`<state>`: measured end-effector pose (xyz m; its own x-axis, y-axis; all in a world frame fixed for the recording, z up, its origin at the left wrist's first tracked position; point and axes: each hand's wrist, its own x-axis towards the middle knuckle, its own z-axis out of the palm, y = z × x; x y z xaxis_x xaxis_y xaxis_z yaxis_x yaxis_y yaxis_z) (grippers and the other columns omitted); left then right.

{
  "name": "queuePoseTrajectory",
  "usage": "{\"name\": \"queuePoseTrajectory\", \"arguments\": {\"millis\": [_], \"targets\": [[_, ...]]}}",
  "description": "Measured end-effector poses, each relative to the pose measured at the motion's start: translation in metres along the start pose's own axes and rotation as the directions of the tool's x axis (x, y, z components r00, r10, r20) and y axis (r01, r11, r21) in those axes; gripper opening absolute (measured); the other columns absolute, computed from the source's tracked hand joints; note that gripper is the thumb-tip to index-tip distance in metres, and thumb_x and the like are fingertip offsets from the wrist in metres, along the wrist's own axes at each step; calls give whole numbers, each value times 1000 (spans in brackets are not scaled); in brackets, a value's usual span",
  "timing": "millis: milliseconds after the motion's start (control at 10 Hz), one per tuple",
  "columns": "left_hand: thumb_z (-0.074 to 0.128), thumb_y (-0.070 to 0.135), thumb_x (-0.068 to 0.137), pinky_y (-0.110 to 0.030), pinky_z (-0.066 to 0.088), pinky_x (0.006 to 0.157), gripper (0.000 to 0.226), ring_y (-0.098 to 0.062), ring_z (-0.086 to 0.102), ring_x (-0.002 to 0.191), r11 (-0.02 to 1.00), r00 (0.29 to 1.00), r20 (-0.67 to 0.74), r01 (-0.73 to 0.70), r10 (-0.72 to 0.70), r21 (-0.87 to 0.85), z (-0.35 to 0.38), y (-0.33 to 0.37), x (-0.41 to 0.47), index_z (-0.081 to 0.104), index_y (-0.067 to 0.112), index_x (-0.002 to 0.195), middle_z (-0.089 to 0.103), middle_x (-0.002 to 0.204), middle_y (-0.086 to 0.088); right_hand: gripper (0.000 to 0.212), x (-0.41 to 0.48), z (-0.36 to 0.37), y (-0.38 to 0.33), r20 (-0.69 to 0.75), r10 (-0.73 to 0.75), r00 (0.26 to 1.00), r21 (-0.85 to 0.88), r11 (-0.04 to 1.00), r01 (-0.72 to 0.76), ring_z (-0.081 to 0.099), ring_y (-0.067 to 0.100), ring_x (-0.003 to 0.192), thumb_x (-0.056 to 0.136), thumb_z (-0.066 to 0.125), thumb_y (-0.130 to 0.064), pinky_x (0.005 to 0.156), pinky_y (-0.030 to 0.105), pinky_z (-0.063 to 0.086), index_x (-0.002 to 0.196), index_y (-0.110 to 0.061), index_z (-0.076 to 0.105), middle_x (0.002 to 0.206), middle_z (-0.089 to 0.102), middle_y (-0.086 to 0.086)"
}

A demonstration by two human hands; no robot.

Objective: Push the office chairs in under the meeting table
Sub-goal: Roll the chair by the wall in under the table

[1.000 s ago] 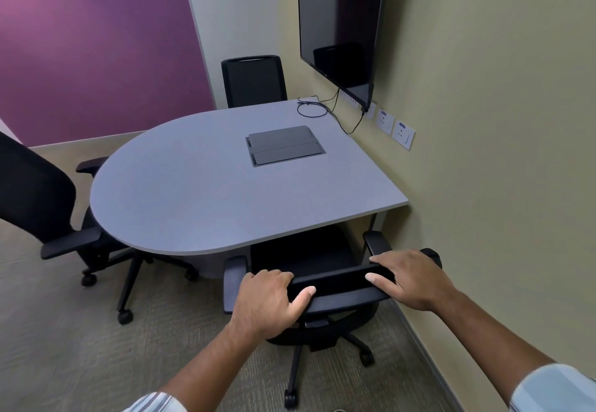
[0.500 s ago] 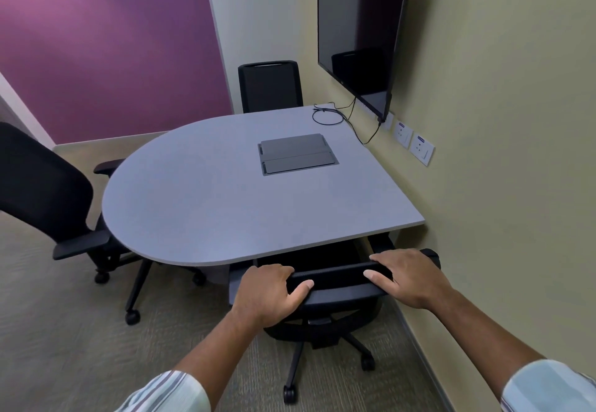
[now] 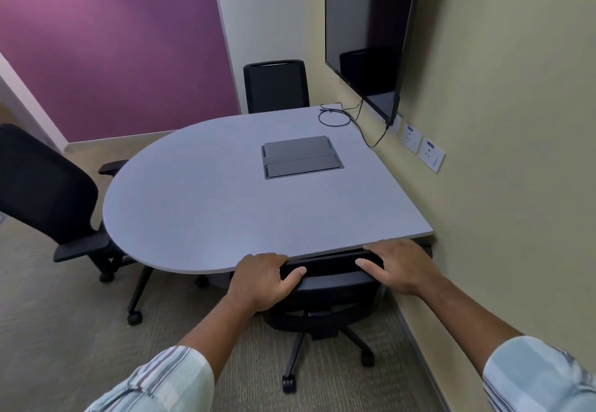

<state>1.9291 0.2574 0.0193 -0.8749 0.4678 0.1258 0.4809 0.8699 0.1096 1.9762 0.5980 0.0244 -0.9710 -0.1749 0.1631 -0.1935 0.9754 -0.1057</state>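
Near chair [image 3: 329, 286] seat hidden under table [image 3: 206, 205]

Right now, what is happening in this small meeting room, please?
A person is pushing an office chair in under the grey meeting table. The left hand and right hand both hold the top of its backrest, which sits at the table edge. Another chair on the left stands pulled out.

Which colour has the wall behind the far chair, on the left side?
The wall is purple, fading to pink toward its upper left. The head view, the only one, shows it.
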Motion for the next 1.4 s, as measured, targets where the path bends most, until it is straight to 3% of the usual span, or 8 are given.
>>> {"name": "queuePoseTrajectory", "arguments": {"millis": [100, 200, 300, 600, 1000, 1200, 1300, 1400], "targets": [[22, 82, 99, -36, 43, 65, 74, -14, 59, 68, 1000, 1000, -2, 9, -9, 15, 1, -4, 8, 65, 24, 85, 64, 72, 6, 87, 10, 1, 0, 30, -6, 1000, -37, 999, 7, 67, 17, 85, 97, 11, -89, 87, 48, 55, 101, -26, 70, 92, 74, -9], [21, 83, 99, -36, 43, 64, 76, -15, 60, 69, 1000, 1000, -2, 10, -10, 18, 0, -4, 18, 67, 23, 86, 66, 74, 5, 95, 21, -1, 5, 57, -4, 998, -51, 999, 7, 66, 17, 88, 93, 3, -91, 90, 46, 53, 106, -26, 70, 96, 74, -9], [22, 81, 99, -39, 51, 70, 76, -17, 61, 71, 1000, 1000, 7, 22, -22, 14, -1, -3, 29, 67, 21, 86, 67, 76, 3, 98, 32, 0, 13, 45, -3, 999, -42, 999, 5, 68, 17, 92, 92, 1, -92, 90, 45, 52, 112, -26, 71, 102, 76, -8], [21, 78, 100, -39, 54, 69, 75, -17, 61, 70, 999, 999, 17, 31, -32, 30, -2, -6, 64, 68, 22, 86, 67, 76, 4, 103, 69, 1, 30, 35, -20, 999, -14, 1000, 21, 71, 18, 100, 90, 2, -93, 94, 44, 55, 123, -26, 73, 115, 79, -6], [28, 73, 104, -41, 55, 71, 67, -16, 61, 71, 999, 999, 30, 42, -42, 4, 1, -7, 72, 67, 21, 86, 67, 76, 3, 85, 76, -1, 35, 67, -38, 997, -20, 999, 39, 69, 16, 93, 96, 14, -84, 91, 41, 55, 119, -26, 72, 110, 77, -6], [29, 70, 106, -44, 58, 74, 67, -18, 62, 71, 999, 997, 53, 53, -54, 12, -5, -3, 73, 67, 19, 86, 67, 77, 2, 68, 76, -6, 35, 87, -22, 996, -22, 999, 24, 70, 18, 96, 104, 29, -78, 93, 41, 56, 119, -26, 70, 114, 77, -4], [28, 72, 105, -46, 58, 77, 68, -19, 62, 72, 998, 995, 82, 59, -58, -3, -2, -4, 70, 67, 19, 86, 67, 77, 2, 70, 73, -5, 34, 126, -13, 992, -24, 1000, 16, 66, 17, 92, 100, 23, -83, 91, 39, 53, 110, -27, 66, 112, 76, -3], [21, 84, 96, -45, 58, 88, 80, -22, 68, 87, 994, 986, 150, 90, -79, -63, -12, 0, 75, 73, 23, 99, 75, 95, 1, 99, 81, -12, 32, 181, 15, 983, 9, 1000, -16, 68, 19, 101, 87, 5, -97, 100, 42, 51, 118, -27, 68, 119, 76, -3]]}}
